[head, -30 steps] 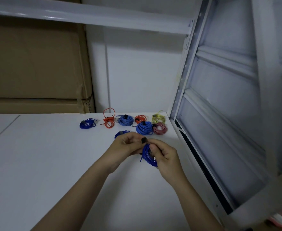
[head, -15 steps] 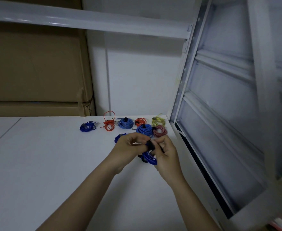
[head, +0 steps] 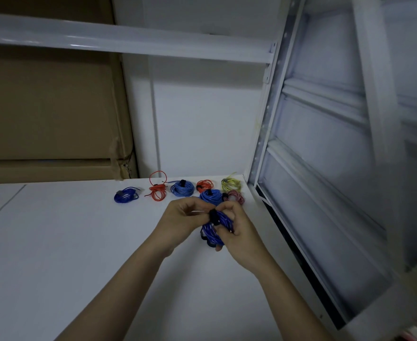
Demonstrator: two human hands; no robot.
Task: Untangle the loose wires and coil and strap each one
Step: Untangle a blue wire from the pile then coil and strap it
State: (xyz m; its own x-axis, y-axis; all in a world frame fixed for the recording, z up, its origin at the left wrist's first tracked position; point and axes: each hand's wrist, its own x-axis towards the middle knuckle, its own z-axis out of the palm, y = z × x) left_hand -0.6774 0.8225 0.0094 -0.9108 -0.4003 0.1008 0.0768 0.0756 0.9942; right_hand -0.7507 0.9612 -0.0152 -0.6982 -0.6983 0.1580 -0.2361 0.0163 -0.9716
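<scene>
— Blue, that coil of thin plastic-coated wire (head: 214, 230); where have you got it?

— You have it lifted just off the white tabletop (head: 67, 254), at about one o'clock from the table's middle. Your right hand (head: 237, 232) is curled round its right side, which looks meant to stop the loops springing apart.

— And the other hand?

— Your left hand (head: 182, 222) pinches the black strap (head: 213, 216) at the coil's top, fingers bent tight, probably to cinch it while the right one steadies the bundle.

— What sits beyond?

— At twelve o'clock from your hands lie strapped coils: a dark blue one (head: 126, 195), a loose orange-red one (head: 157, 189), a pale blue one (head: 182, 188), a small red one (head: 204, 185), a yellow one (head: 230, 184), another blue (head: 211, 196) touching a pink one (head: 234, 197). Parked at the back, I'd judge, to keep finished work apart.
</scene>
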